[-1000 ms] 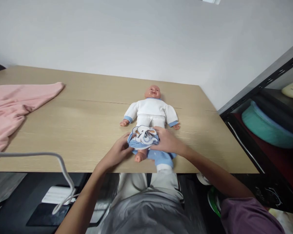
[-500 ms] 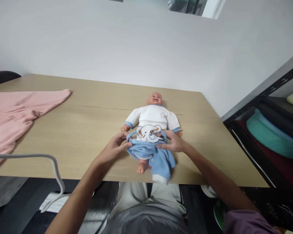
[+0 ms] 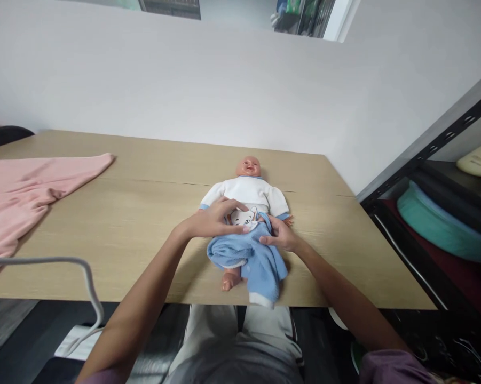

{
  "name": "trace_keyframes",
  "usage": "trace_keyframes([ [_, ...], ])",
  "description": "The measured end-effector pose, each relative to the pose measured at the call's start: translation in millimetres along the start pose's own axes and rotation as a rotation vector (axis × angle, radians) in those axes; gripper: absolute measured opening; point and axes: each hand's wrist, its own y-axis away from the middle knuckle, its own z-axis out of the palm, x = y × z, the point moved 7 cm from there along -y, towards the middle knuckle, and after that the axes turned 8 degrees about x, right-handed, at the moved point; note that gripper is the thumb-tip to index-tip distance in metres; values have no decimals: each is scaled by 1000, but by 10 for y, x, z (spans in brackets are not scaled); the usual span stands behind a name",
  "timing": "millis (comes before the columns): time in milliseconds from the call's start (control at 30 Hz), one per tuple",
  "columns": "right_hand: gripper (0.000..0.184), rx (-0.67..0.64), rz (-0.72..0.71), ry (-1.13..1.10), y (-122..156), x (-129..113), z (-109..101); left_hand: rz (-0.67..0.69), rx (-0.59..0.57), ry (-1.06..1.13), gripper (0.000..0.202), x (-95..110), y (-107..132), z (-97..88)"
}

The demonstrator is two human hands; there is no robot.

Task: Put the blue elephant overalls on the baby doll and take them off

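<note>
- Blue garment: it lies bunched over the lower body of the doll, which is on its back on the table; one bare foot shows below it, and one white cuff reaches the near edge; whether a foot is inside that leg cannot be told.
- Handling: the cloth looks light, soft and fleecy, likely to fold and bunch rather than slip; it should stand firm tugging, though the elephant patch seems a little stiffer and its edge could curl.
- Left hand: thumb and forefinger stand wide apart, framing the patch; whether the other fingers grip anything is hidden.
- Right hand: the thumb lies on the front of the cloth, with the fingers curled at its upper edge, pinching it.
- Best hold: the upper edge, both sides of the patch; the doll's limbs look hard and smooth.
</note>
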Motion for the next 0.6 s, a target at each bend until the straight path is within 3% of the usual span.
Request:
trace_keyframes([
  [100, 71, 5, 20, -95, 1, 35, 12, 33, -350, -20, 59, 56, -328, 201],
  [167, 70, -10, 21, -120, 8, -2, 17, 20, -493, 101, 56, 27, -488, 290],
  [300, 62, -96, 56, -24, 66, -148, -3, 46, -583, 378, 53, -88, -675, 397],
  [433, 54, -193, 135, 151, 167, -230, -50, -4, -715, 486, 53, -244, -629, 563],
  [600, 59, 108, 94, 44, 137, -262, -288, 10, -799, 635, 53, -209, -506, 691],
])
